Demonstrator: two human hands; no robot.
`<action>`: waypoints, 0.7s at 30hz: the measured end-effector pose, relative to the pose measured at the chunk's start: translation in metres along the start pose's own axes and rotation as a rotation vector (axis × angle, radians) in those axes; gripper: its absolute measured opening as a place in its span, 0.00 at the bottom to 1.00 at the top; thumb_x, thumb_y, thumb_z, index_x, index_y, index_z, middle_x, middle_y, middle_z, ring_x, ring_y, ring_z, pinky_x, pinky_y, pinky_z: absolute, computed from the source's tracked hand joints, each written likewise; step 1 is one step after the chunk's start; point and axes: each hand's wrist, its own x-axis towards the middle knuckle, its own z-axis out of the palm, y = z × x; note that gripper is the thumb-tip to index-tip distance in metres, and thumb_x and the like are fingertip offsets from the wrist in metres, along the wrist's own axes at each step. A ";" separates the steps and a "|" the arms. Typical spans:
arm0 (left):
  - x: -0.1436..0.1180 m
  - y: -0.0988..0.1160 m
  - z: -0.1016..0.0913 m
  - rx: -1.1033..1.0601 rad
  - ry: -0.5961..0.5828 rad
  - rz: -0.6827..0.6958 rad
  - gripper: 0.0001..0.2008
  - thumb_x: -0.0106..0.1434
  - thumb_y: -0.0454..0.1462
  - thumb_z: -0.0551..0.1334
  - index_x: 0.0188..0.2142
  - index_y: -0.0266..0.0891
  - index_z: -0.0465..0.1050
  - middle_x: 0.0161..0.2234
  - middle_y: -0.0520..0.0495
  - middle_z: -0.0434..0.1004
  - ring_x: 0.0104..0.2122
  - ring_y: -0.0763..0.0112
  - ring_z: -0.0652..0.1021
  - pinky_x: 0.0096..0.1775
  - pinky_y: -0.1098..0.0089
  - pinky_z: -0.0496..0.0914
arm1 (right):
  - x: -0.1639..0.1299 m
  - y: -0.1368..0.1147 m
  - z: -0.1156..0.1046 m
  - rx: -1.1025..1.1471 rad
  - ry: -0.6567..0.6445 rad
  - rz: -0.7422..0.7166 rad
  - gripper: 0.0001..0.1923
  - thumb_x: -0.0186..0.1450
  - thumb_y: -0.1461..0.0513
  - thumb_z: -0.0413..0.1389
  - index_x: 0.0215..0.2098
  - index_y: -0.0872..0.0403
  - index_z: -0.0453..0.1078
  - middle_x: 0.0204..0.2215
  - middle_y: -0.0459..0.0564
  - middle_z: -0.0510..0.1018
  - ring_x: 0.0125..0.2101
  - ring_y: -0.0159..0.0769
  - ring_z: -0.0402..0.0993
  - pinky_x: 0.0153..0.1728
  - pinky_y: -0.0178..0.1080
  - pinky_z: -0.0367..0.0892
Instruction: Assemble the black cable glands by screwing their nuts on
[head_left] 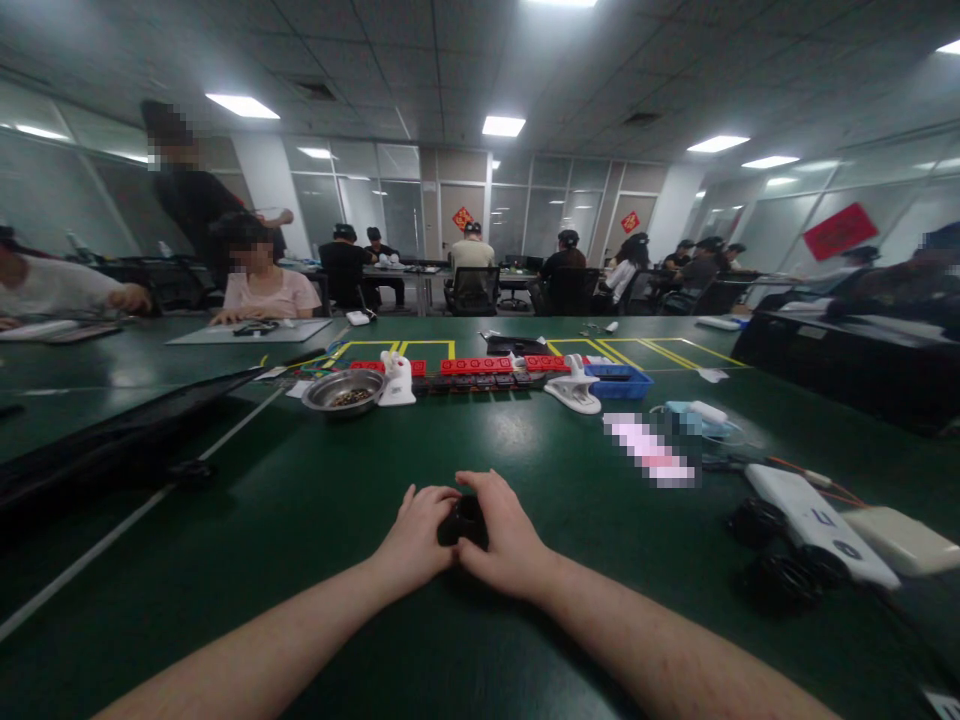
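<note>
Tabletop (300, 500) is showing dark green, small object (466, 517) black; from that, strip (476, 366) at 12 is showing red, tray (628, 388) at 2 blue.

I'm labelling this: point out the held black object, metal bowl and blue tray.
Black object (468, 520), head view: visible middle.
Metal bowl (342, 410), head view: outer wall.
Blue tray (625, 388), head view: front wall.

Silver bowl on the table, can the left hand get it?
Probably yes: only green tabletop shows between the left hand and the silver bowl, though that hand holds a black object.
</note>
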 end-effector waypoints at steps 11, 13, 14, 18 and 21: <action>0.000 0.000 0.000 -0.012 -0.023 0.020 0.19 0.48 0.39 0.59 0.43 0.44 0.66 0.47 0.46 0.66 0.49 0.59 0.64 0.54 0.48 0.44 | 0.001 0.000 -0.001 -0.008 0.002 0.041 0.29 0.49 0.62 0.56 0.48 0.55 0.55 0.44 0.54 0.66 0.46 0.43 0.60 0.50 0.50 0.51; 0.000 0.001 -0.002 -0.026 -0.033 0.024 0.19 0.48 0.41 0.60 0.42 0.45 0.67 0.47 0.47 0.66 0.49 0.58 0.64 0.53 0.47 0.44 | 0.001 0.001 -0.001 -0.005 0.037 0.098 0.25 0.50 0.61 0.55 0.46 0.56 0.57 0.40 0.53 0.67 0.42 0.41 0.63 0.45 0.47 0.58; 0.000 0.002 -0.002 -0.028 -0.036 0.023 0.20 0.48 0.42 0.60 0.42 0.45 0.67 0.47 0.47 0.66 0.49 0.58 0.64 0.53 0.47 0.44 | 0.000 0.001 -0.001 0.005 0.035 0.097 0.23 0.51 0.63 0.54 0.45 0.56 0.57 0.38 0.52 0.68 0.40 0.40 0.63 0.44 0.46 0.59; 0.000 0.003 -0.003 -0.013 -0.026 0.009 0.22 0.47 0.39 0.60 0.44 0.43 0.65 0.47 0.45 0.65 0.50 0.58 0.63 0.54 0.48 0.43 | 0.000 0.001 -0.001 0.019 -0.008 -0.011 0.27 0.50 0.66 0.53 0.48 0.54 0.55 0.42 0.52 0.66 0.44 0.40 0.61 0.49 0.48 0.52; -0.001 0.003 -0.004 -0.016 -0.026 0.017 0.20 0.48 0.40 0.60 0.43 0.43 0.66 0.46 0.46 0.66 0.49 0.58 0.64 0.53 0.47 0.44 | 0.000 0.002 0.000 -0.001 0.043 0.056 0.26 0.50 0.62 0.55 0.47 0.55 0.56 0.40 0.53 0.67 0.42 0.42 0.62 0.46 0.47 0.57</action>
